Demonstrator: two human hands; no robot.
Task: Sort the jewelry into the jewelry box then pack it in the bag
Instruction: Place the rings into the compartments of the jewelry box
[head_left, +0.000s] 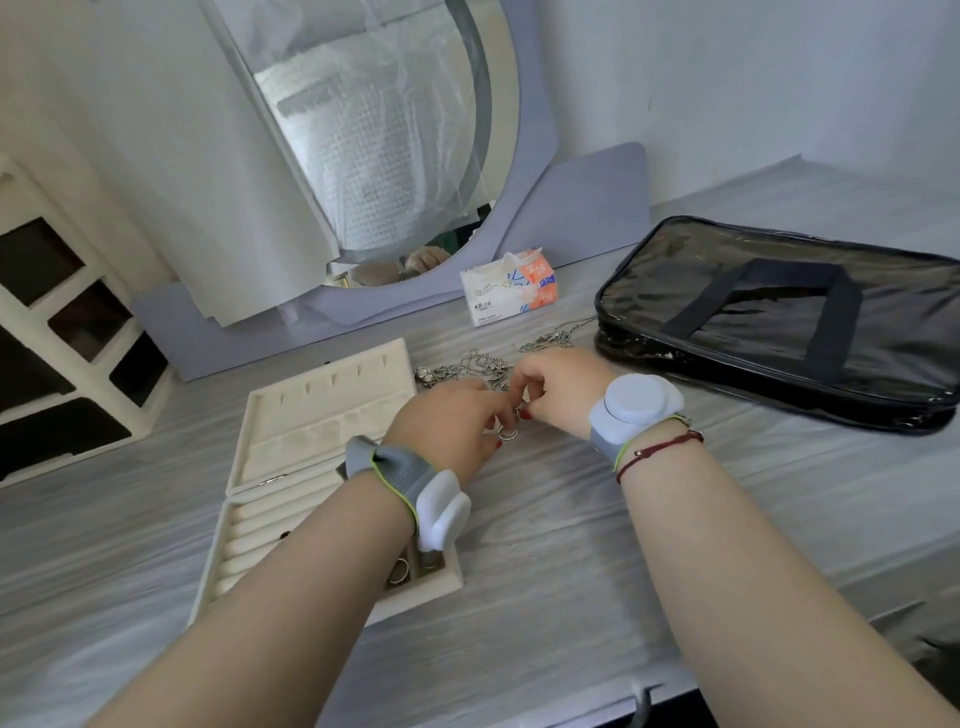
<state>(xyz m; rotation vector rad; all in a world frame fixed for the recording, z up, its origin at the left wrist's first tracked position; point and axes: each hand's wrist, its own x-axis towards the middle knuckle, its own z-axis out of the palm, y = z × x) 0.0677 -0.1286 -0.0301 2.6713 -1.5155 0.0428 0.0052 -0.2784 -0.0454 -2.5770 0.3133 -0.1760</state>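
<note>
The left hand (441, 423) and right hand (558, 389) meet fingertip to fingertip over the table (571, 561), the 2 together pinching small silver rings (506, 432). Tangled chains (467, 370) lie just beyond at 12 o'clock. The open jewelry box (322, 410) sits at 8 o'clock, and the black bag (779, 322) lies flat at 2 o'clock, with a tissue pack (506, 288) and mirror (374, 130) further back.
</note>
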